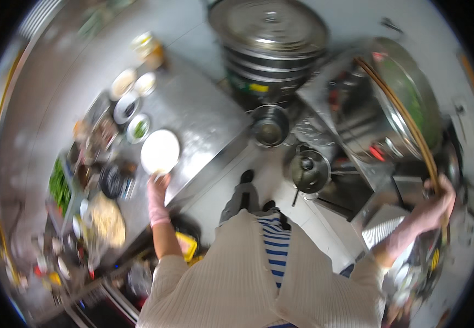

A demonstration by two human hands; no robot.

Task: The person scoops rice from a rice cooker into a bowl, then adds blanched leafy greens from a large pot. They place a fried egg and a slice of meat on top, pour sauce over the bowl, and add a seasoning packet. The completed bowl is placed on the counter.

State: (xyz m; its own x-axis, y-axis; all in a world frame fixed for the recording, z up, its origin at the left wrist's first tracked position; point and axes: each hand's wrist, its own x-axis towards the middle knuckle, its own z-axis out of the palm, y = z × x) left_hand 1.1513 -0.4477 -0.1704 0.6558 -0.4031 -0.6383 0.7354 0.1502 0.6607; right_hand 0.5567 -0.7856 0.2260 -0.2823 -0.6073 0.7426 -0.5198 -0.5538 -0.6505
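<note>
My cream cardigan [231,279] is filling the six o'clock edge, hanging open over a blue-striped shirt [275,246], and past it my shoes [247,177] are standing on the pale floor [272,177] near the middle. My left hand [158,198], in a pink glove, is reaching toward nine o'clock and its fingertips are gripping the near rim of a white plate [160,151] that is lying flat on the steel counter [199,112]. Just beyond the plate, toward ten o'clock, small bowls [138,128] are sitting in a cluster, one with something green in it. Along the counter's eight o'clock side, green vegetables [59,186] and a pale heap of noodles [108,218] are lying among blurred dishes. My right hand [439,199], also gloved, is stretching out to three o'clock and is clenching around a long bamboo pole [401,115] that is running up toward one o'clock along the rim of a big wok [412,93] holding greens. At twelve o'clock a stack of steel steamers [272,38] is standing with its lid on. Below it, near the centre, a small pot [270,126] and a dark kettle [308,170] are sitting well apart from both hands.
</note>
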